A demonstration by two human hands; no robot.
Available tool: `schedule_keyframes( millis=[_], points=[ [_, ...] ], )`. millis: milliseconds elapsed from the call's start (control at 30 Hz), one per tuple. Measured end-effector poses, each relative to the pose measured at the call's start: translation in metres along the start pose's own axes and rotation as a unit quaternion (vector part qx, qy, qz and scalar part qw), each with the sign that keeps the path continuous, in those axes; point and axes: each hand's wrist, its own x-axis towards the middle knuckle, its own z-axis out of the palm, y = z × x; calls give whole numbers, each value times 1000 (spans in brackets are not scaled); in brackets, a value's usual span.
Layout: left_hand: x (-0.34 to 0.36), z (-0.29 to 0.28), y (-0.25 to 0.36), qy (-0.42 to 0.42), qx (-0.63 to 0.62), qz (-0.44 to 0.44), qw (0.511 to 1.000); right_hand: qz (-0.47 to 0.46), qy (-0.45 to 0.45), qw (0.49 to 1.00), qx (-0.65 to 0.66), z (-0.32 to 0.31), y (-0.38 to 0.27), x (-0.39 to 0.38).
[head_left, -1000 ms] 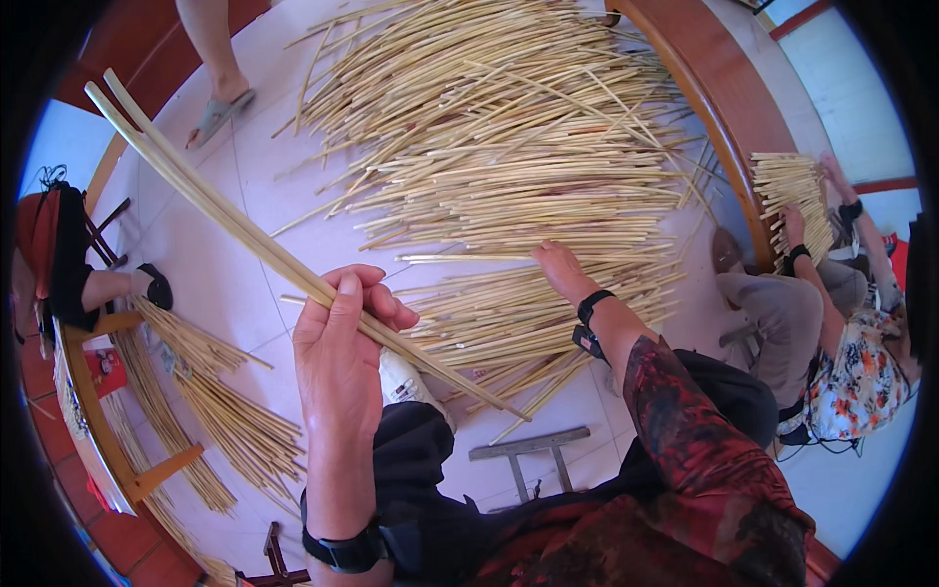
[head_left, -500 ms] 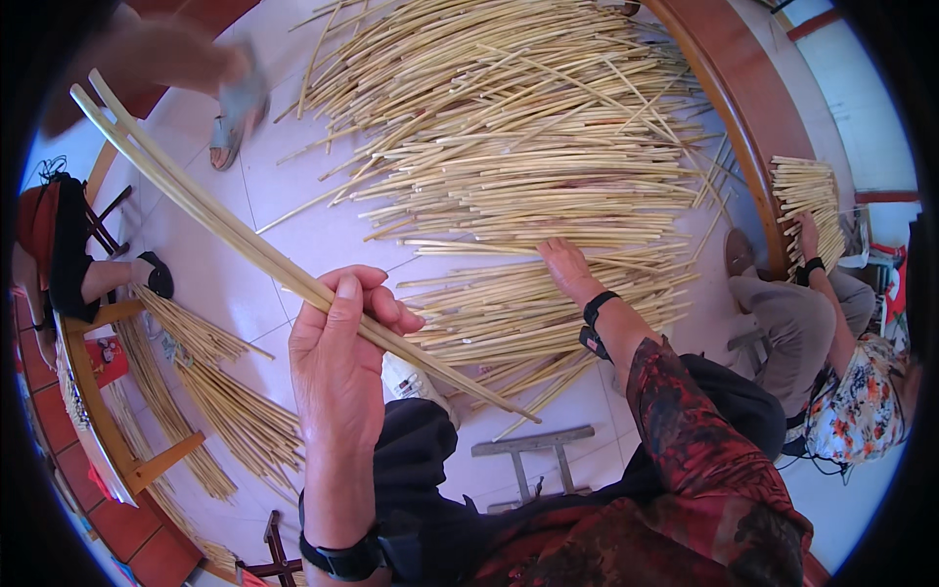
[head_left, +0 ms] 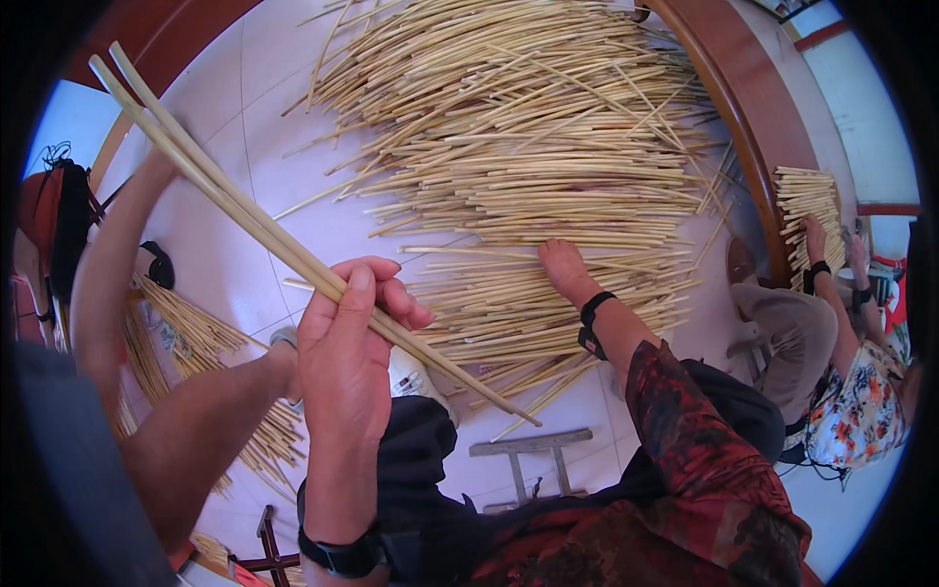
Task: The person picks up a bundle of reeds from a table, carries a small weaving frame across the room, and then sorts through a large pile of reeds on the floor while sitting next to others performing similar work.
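My left hand [head_left: 347,362] is closed around a few long, pale wooden sticks [head_left: 245,217], pinned under the thumb. They slant from the upper left down toward my lap, splitting apart at the upper end. My right hand [head_left: 567,272] is bent down over the near part of a big pile of similar sticks [head_left: 548,201] on the floor. Its fingers curl onto a stick [head_left: 460,251] at the edge of a gap between two rows, with the fingertips hidden.
A small wooden stool [head_left: 528,445] stands by my knees. At left, another person's bare leg [head_left: 210,430] and arm [head_left: 122,264] block part of more stick bundles [head_left: 210,323]. At right, a seated person in a floral top [head_left: 856,411] touches a smaller stick pile [head_left: 807,201] beyond a curved wooden edge [head_left: 734,108].
The person walking at upper left has come close on my left, now covering part of the stick bundles there. My left hand has shifted slightly right with its sticks; my right hand stays on the pile.
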Motion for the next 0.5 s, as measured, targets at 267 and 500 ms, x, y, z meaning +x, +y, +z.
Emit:
schedule_keyframes(
  millis=[267, 500],
  points=[
    [-1, 2, 0, -12, -3, 11, 1000, 13, -34, 982, 187, -27, 12, -2],
    [5, 3, -4, -27, -32, 21, 999, 70, -176, 760, 622, -133, -9, -5]
  ],
)
